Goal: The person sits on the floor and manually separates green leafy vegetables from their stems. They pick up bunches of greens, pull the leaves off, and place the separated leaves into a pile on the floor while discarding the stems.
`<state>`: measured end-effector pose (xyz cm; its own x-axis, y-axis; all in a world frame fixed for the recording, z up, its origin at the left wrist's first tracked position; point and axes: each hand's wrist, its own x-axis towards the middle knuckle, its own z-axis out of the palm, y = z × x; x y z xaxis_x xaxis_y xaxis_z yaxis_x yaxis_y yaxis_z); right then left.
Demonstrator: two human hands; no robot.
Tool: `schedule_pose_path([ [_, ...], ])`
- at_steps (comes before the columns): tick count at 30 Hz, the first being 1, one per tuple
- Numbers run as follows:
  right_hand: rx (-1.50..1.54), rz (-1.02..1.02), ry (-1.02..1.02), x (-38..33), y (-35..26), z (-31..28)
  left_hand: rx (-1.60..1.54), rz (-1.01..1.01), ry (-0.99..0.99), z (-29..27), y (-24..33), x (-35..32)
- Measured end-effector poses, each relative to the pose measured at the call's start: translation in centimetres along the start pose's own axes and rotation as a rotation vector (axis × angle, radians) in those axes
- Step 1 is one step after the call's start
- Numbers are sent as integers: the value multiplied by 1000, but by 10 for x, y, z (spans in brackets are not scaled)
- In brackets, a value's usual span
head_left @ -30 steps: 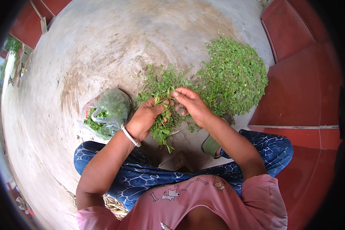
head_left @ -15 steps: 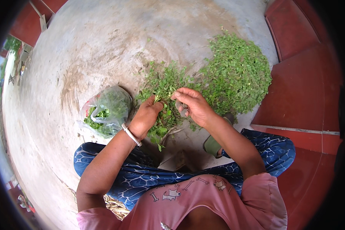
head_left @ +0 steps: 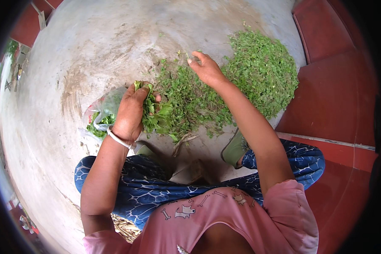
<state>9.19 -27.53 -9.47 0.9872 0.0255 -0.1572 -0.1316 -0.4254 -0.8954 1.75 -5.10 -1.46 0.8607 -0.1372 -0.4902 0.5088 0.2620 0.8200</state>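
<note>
Left hand (head_left: pixel 130 111) closed around a bunch of greens (head_left: pixel 160 115)

From my remote seat I see the bunch clamped by thumb and fingers, leaves spilling right of the palm, beside the loose greens (head_left: pixel 194 95). White bangle (head_left: pixel 119 139) on that wrist. Plastic bag (head_left: pixel 108 100), part-filled with greens, sits just left, partly hidden by the hand. Right hand (head_left: pixel 207 70) is over the pile's far side, thumb and forefinger near a thin scrap (head_left: pixel 187 55); I can't tell whether they pinch it. Large leafy heap (head_left: pixel 264 70) farther right, on the concrete floor (head_left: pixel 127 42).

Bag (head_left: pixel 115 97) on flr (head_left: pixel 46 110) L, leaf pile (head_left: pixel 264 70) R, loose greens (head_left: pixel 185 95) btwn (prob. touching pile).
</note>
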Motion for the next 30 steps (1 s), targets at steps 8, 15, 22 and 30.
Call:
schedule_pose_path([
  [8,-749,83,-205,-79,138,-10,60,0,207,-3,7,-5],
  [15,-981,-98,-143,-103,179,1,215,31,114,-2,2,-2],
  [22,-942,-131,-203,-86,167,-22,319,89,77,5,-3,-2],
  [30,-1029,-223,-187,-100,195,-2,320,104,28,17,-1,-7],
])
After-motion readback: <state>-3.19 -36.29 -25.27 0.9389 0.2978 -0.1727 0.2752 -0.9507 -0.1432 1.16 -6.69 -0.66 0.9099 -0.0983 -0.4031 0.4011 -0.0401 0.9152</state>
